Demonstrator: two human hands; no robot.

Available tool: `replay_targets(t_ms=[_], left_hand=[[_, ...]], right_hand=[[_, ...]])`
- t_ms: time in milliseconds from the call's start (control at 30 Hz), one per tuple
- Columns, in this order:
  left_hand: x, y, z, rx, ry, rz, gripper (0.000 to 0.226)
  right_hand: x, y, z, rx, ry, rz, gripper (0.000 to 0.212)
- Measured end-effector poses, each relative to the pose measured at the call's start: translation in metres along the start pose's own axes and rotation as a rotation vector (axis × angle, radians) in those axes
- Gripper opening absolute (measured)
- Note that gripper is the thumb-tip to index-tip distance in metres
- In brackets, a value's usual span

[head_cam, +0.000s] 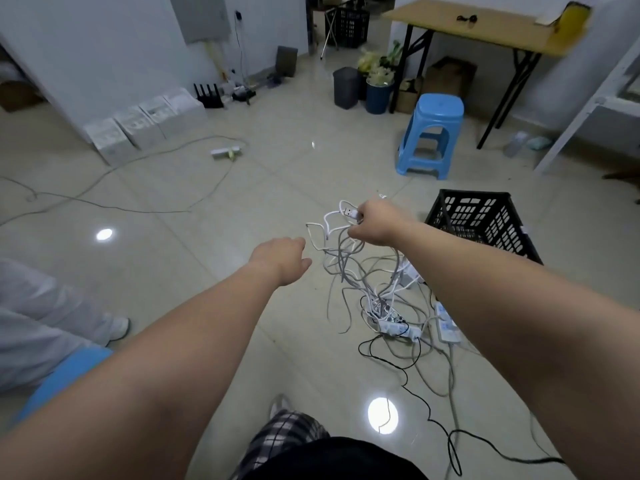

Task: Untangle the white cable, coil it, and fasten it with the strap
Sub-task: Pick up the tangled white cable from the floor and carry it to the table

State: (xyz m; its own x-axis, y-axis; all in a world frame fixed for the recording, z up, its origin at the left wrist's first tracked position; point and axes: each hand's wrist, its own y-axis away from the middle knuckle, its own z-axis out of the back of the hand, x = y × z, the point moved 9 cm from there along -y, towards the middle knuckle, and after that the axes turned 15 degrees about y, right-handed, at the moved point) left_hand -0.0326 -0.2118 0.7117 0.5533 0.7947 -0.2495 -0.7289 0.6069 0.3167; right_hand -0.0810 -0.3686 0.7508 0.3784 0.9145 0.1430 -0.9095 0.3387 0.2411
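My right hand [375,223] grips a bundle of tangled white cable [346,258], lifted off the floor, with a USB plug [350,213] sticking out by the thumb. Loops of the cable hang down to a heap of white and grey wires and power strips [394,325] on the tiled floor. My left hand [282,256] hovers just left of the tangle, fingers curled away from the camera, holding nothing that I can see. No strap is visible.
A black plastic crate [485,223] stands right of my right hand. A blue stool [431,133] and a folding table [485,26] are behind. A black wire [440,424] trails across the floor. Another person's leg and shoe [117,325] are at the left.
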Motion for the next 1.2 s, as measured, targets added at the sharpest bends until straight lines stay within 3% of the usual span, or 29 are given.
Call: replay_targets(t_ms=[267,833,1000,1200], left_hand=[[0.015,-0.077,0.008,0.04,0.016,0.007,0.043],[0.073,-0.318,0.054,0.134,-0.101,-0.188,0.04],[0.053,-0.389,0.066,0.067,-0.197,-0.312,0.038],[0.022,-0.475,0.086,0.079,-0.199,-0.323,0.036]], right_hand=[[-0.023,-0.074,-0.006,0.034,-0.037,-0.081,0.019],[-0.061,-0.298,-0.008,0.056,-0.041,-0.272,0.011],[-0.088,-0.362,-0.004,0.084,-0.069,-0.281,0.011],[-0.129,-0.441,0.029,0.101,-0.043,-0.272,0.012]])
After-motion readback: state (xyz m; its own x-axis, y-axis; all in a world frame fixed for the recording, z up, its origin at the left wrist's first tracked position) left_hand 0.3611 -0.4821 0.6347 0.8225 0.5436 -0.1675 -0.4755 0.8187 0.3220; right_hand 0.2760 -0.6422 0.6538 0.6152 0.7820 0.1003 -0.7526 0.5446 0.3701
